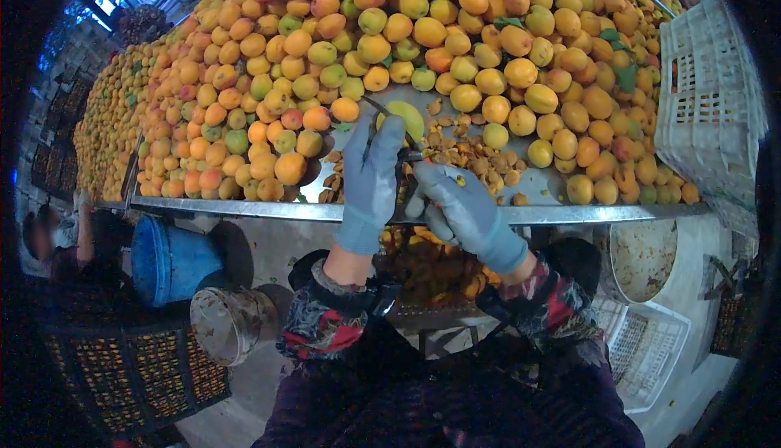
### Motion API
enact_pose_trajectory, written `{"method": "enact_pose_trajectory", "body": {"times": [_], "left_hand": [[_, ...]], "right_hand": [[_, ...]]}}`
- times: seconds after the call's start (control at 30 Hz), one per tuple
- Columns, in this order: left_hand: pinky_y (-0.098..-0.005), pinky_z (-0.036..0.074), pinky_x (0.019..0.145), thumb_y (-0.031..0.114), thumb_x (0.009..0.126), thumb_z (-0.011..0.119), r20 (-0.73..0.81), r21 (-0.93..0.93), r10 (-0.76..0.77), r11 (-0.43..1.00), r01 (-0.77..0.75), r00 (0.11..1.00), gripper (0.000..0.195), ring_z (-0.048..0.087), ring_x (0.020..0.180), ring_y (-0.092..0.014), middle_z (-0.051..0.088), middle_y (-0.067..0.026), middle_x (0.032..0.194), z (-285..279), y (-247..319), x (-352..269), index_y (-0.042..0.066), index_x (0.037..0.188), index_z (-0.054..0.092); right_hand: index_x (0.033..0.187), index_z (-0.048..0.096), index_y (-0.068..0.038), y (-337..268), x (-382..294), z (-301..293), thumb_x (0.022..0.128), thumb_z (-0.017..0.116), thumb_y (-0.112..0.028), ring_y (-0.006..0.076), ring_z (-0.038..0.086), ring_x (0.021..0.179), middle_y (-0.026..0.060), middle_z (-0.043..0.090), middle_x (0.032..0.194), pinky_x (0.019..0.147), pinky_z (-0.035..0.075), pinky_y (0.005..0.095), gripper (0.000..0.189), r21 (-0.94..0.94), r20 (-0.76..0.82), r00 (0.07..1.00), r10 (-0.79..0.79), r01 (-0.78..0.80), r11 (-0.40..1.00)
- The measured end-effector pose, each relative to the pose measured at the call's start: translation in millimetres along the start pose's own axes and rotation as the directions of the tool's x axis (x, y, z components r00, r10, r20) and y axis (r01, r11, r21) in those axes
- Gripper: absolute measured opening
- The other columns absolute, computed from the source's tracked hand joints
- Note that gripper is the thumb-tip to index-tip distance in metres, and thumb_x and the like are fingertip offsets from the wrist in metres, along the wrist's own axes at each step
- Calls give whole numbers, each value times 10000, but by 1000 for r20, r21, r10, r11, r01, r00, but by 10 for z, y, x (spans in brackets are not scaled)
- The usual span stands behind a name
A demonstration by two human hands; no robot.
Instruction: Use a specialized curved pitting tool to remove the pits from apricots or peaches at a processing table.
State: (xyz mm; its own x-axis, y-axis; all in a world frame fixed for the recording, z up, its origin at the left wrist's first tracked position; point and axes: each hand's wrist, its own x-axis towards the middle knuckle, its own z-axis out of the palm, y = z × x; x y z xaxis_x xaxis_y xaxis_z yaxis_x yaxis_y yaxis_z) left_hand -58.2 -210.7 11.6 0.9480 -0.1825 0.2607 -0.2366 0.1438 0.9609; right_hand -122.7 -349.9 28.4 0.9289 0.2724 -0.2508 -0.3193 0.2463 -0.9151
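Both my hands wear grey-blue gloves and meet above the metal edge of a table point(293, 210) heaped with apricots point(372, 48). My left hand point(378, 167) points away from me, its thumb and fingers around a yellow-green apricot point(404, 119). A thin dark curved blade or strip stands out beside that fruit. My right hand point(460, 204) is curled around a small tool with a metal part point(415, 156) and a bit of red; most of it is hidden by the fingers. Brown apricot pits point(482, 158) lie on the table just beyond my right hand.
Opened apricots point(427, 265) fill a container below the table edge. A white plastic crate point(701, 94) leans at the right. Below stand a blue bucket point(183, 262), a dirty white bucket point(235, 326), a black crate point(146, 368) and another white crate point(647, 350). A person point(67, 234) is at the far left.
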Motion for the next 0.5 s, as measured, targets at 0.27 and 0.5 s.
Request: {"method": "enact_pose_trajectory", "body": {"times": [0.27,0.5], "left_hand": [[-302,483,744,403,972,436,-162,217,177,966,-140,971,489,602,837,-184,622,-111,1007,-22,30,34,-23,1193,528],[-378,497,733,299,927,553,149,530,371,753,-390,917,422,633,839,-344,624,-213,943,209,42,-115,6,1229,512]], "right_hand": [[912,631,-69,-75,35,-102,883,624,-355,46,454,444,-19,566,656,395,319,193,287,-123,-367,868,-334,311,942],[1222,454,-69,121,434,-360,846,636,-338,343,630,799,153,597,911,675,504,452,496,-945,-319,632,-706,-152,290]]}}
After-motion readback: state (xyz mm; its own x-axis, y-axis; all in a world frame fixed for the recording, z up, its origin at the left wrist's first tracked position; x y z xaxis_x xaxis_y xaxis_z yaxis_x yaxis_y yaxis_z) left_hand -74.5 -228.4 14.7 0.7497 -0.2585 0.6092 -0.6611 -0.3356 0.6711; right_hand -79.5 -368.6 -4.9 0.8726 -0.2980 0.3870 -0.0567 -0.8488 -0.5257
